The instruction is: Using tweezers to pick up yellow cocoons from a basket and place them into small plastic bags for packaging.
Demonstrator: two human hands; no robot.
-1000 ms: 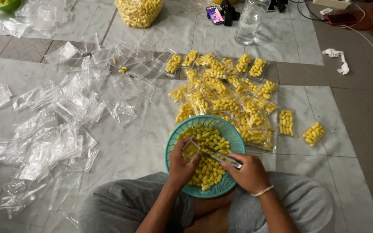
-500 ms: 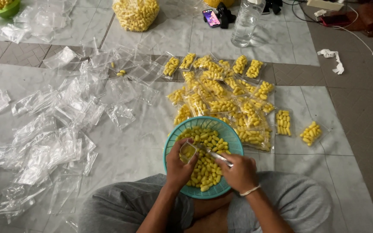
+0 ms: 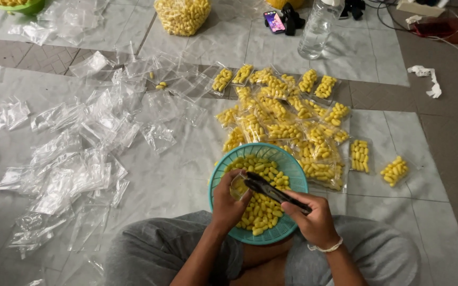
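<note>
A teal basket (image 3: 292,167) full of small yellow snack pieces (image 3: 263,212) rests on my lap. My left hand (image 3: 228,201) holds a small clear plastic bag (image 3: 238,186) open over the basket. My right hand (image 3: 314,217) grips black tongs (image 3: 271,190) whose tips reach to the bag's mouth. Beyond the basket lies a pile of filled clear packets (image 3: 287,122) of the same yellow pieces.
Many empty clear bags (image 3: 80,153) are strewn over the floor sheet at the left. At the far edge stand a big bag of yellow pieces (image 3: 182,15), a clear plastic bottle (image 3: 318,26), a phone (image 3: 274,21) and a green bowl (image 3: 19,6). Cables (image 3: 451,37) lie far right.
The view has shifted slightly. My right hand has moved a little with the tongs over the basket; my left hand still holds the small bag there.
</note>
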